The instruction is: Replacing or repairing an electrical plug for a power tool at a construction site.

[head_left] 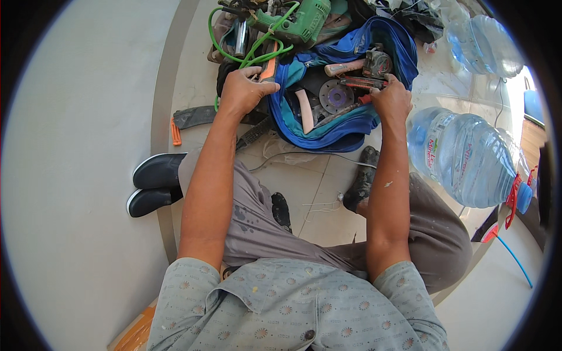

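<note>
My left hand is closed, thumb and fingers pinched on a long orange-and-black tool at the left rim of a blue tool bag. Over the right side of the bag, my right hand has its fingers closed at the end of a narrow red-and-grey tool, whose kind I cannot make out. Inside the open bag lie a round grinding disc, a pale curved handle, another pinkish handle and a dark tape measure.
A green power drill with a bright green cord lies beyond the bag. Large water bottles stand or lie at the right, the nearest on its side. Dark shoes rest at left, and a thin cable crosses the tiles.
</note>
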A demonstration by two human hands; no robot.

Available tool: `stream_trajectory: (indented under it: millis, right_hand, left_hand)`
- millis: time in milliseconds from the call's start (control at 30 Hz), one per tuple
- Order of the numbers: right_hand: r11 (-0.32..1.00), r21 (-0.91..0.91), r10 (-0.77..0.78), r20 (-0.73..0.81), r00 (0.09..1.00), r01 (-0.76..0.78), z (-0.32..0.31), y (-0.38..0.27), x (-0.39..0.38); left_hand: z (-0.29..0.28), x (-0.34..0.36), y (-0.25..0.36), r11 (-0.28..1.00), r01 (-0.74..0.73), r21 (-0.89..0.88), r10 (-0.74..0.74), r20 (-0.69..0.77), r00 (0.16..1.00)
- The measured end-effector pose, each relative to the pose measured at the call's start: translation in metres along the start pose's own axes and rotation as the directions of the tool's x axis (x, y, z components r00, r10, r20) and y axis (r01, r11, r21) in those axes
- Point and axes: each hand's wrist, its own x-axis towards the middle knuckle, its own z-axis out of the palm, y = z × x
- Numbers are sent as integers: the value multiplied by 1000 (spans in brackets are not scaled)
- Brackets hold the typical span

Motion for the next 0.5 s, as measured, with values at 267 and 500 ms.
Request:
stream_trajectory:
  millis: [267, 500]
  right_hand:
    - [901, -151, -356, 281, 891, 407, 83, -60, -73]
    - [982, 161, -159, 397, 904, 102, 73, -56, -63]
  left_hand:
    - [2, 5, -5, 997, -2, 71, 3, -13, 1000]
    - [-2, 9, -15, 999, -2, 38, 3, -32, 999]
